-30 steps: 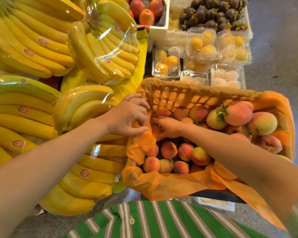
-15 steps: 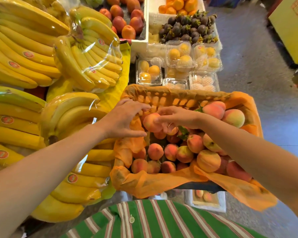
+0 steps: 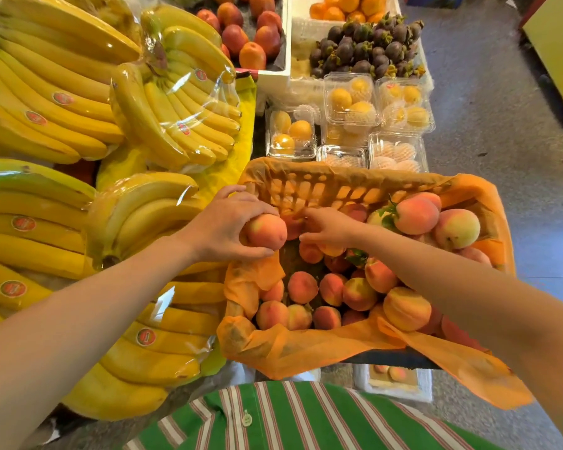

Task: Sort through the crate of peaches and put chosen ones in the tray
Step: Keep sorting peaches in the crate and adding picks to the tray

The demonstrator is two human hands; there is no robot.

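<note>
The left hand (image 3: 221, 228) grips a peach (image 3: 267, 232) over the left rim of the crate (image 3: 306, 186). The right hand (image 3: 330, 227) reaches among the other peaches (image 3: 303, 287) just beside it; I cannot tell whether it holds one. What looks like the tray (image 3: 420, 389) lies partly hidden below the crate's near edge, so the held peach probably has to travel back towards the person and down.

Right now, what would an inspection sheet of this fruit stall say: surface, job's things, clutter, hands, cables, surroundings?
Surface: yellow cloth, mostly hidden under fruit.
Job's things: crate with an orange liner, holding many peaches; white tray partly visible below it, with a few peaches inside.
Clutter: bagged bananas, mangosteens, clear boxes of yellow fruit.
Hands: left hand grips one peach over the crate's left edge; right hand reaches among the peaches, grip unclear.
Cables: nothing seen.
Surroundings: grey floor.
</note>
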